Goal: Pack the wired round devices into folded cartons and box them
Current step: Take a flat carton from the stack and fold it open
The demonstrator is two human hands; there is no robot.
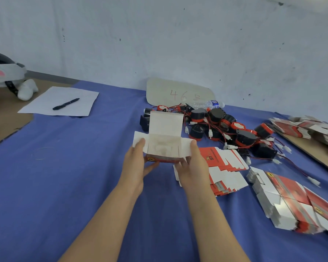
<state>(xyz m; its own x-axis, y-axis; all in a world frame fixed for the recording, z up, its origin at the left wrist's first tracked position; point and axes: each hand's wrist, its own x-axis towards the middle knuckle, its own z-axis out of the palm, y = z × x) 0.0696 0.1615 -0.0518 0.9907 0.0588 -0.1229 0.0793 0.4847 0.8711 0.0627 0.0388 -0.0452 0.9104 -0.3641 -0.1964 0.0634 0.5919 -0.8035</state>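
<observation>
Head view: two bare forearms reach forward over a blue cloth [64, 176] covering the table, with a pale wall behind.
Carton [166, 127]: erected and open at the top, with the lid flap standing upright. It is white inside and its red printed front faces the person. Both hands hold it just in front of the device heap (its inside is too blurred to tell whether anything lies in it).
Left hand [134, 163]: grips the carton's left end, thumb up on the left side flap, fingers curled beneath the base.
Right hand [195, 167]: grips the right end, thumb against the right side flap, fingers curled under the front.
Round devices [216, 121]: a heap of black drums with red bands, tangled with red-and-black wires and white plugs, on the cloth behind and right of the carton.
Flat cartons [225, 159]: a fanned red-and-white stack on the cloth, partly under the right hand.
Second stack [284, 201]: more flat cartons, nearer the person at right.
Third stack [311, 129]: flat cartons on a brown board, far right.
Paper sheet [62, 100]: white, far left, with a black pen [65, 104] lying on it.
Cardboard sign [178, 92]: against the wall, marked "46".
Water bottle [210, 104]: on its side between sign and heap.
</observation>
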